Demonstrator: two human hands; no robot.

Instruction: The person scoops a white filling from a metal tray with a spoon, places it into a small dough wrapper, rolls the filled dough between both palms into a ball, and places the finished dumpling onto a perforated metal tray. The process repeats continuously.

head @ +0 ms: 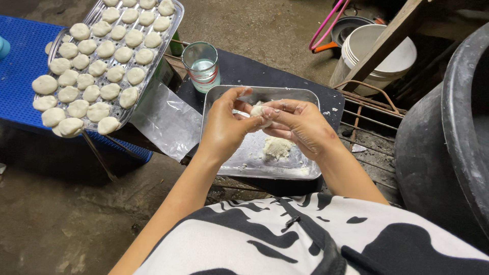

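Both hands, left [224,127] and right [300,125], pinch one dough ball [260,111] over the metal pan [285,94] on the tabletop. Keep fingertip pressure light and even; the flour pile [277,147] lies below. Tray [170,30] of finished pieces sits off the left edge.

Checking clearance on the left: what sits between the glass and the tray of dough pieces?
In the head view, only a green object's edge shows between glass and tray; otherwise bare.
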